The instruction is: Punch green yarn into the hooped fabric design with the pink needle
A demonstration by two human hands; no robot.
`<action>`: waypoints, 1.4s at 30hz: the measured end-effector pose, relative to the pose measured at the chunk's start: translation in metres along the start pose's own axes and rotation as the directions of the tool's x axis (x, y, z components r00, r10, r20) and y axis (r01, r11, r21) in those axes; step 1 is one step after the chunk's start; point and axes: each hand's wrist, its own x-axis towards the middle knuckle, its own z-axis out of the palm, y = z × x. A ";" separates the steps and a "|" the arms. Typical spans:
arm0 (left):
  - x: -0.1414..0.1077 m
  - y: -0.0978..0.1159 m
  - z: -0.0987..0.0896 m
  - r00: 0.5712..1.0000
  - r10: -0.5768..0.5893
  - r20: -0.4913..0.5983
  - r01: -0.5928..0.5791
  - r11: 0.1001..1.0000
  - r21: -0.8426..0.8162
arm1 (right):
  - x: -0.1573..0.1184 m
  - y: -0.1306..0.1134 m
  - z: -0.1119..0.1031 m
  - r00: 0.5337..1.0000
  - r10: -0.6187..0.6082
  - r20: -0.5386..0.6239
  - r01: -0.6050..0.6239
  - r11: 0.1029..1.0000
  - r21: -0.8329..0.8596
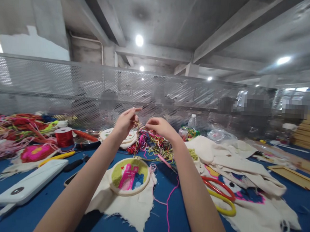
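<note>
Both my hands are raised above the blue table, close together with fingertips nearly meeting. My left hand (pixel 128 122) is closed on a strand of olive-brown yarn (pixel 136 144), its index finger stretched out. My right hand (pixel 161 127) pinches at the same yarn from the other side; whether a needle is there is too small to tell. The strand hangs down toward the round embroidery hoop (pixel 148 177) lying below. White cloth (pixel 136 211) with frayed edges is stretched in the hoop, worked with a pink castle shape on green and blue.
Tangled yarn (pixel 158 144) lies behind the hoop, with more at far left. A white power bank (pixel 31 182) and a red spool (pixel 64 137) are on the left. Red (pixel 221 187) and yellow rings rest on cloth at right. A perforated metal screen (pixel 156 91) stands behind.
</note>
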 end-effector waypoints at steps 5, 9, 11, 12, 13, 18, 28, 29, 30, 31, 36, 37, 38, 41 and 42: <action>0.003 0.003 -0.009 0.984 -0.176 0.039 0.174 0.983 0.053 | -0.004 -0.002 -0.007 1.000 0.019 -0.025 -0.017 0.997 0.072; 0.001 0.000 -0.005 0.991 -0.086 0.101 0.082 0.996 0.045 | -0.004 -0.005 0.004 0.999 0.035 0.033 -0.039 0.990 0.138; 0.000 -0.001 -0.002 0.995 -0.039 0.095 0.037 0.999 0.024 | -0.003 -0.006 0.013 0.999 0.039 0.035 -0.044 0.985 0.166; -0.001 -0.001 -0.001 0.996 -0.034 0.084 0.033 0.999 0.010 | -0.002 -0.006 0.016 0.999 0.040 0.031 -0.045 0.983 0.179; -0.001 -0.001 0.000 0.997 -0.037 0.073 0.038 0.999 -0.010 | -0.001 -0.007 0.019 0.999 0.040 0.028 -0.045 0.981 0.190; 0.001 0.003 -0.006 0.991 -0.120 0.059 0.130 0.969 -0.212 | 0.006 -0.005 0.021 0.995 0.062 -0.078 -0.041 0.969 0.242; -0.002 0.013 -0.008 0.906 -0.357 0.227 0.397 0.902 -0.167 | 0.002 -0.005 0.019 0.992 0.051 0.117 -0.103 0.863 0.495; -0.002 0.014 -0.008 0.903 -0.364 0.228 0.402 0.903 -0.152 | 0.002 -0.004 0.018 0.992 0.051 0.117 -0.101 0.876 0.472; -0.003 0.016 -0.009 0.898 -0.376 0.230 0.413 0.900 -0.140 | 0.001 -0.004 0.018 0.994 0.055 0.099 -0.092 0.901 0.425; -0.003 0.019 -0.011 0.893 -0.386 0.233 0.420 0.899 -0.120 | 0.001 -0.003 0.017 0.996 0.056 0.075 -0.080 0.925 0.371; -0.010 0.040 -0.019 0.967 -0.207 0.146 0.148 0.929 0.339 | 0.001 -0.002 0.010 0.998 0.006 -0.066 0.008 0.976 0.217; -0.012 0.044 -0.020 0.985 -0.124 0.116 0.052 0.871 0.489 | 0.000 -0.003 0.008 0.993 -0.033 -0.110 0.053 0.982 0.181; -0.013 0.047 -0.020 0.994 -0.054 0.100 -0.019 0.786 0.618 | -0.001 -0.004 0.006 0.983 -0.092 -0.158 0.113 0.985 0.127; -0.017 0.050 -0.020 0.992 0.008 0.128 -0.111 0.548 0.829 | -0.005 -0.010 0.003 0.906 -0.341 -0.251 0.317 0.939 -0.132; -0.017 0.050 -0.018 0.989 -0.022 0.148 -0.117 0.505 0.855 | -0.005 -0.012 0.003 0.878 -0.408 -0.252 0.361 0.908 -0.213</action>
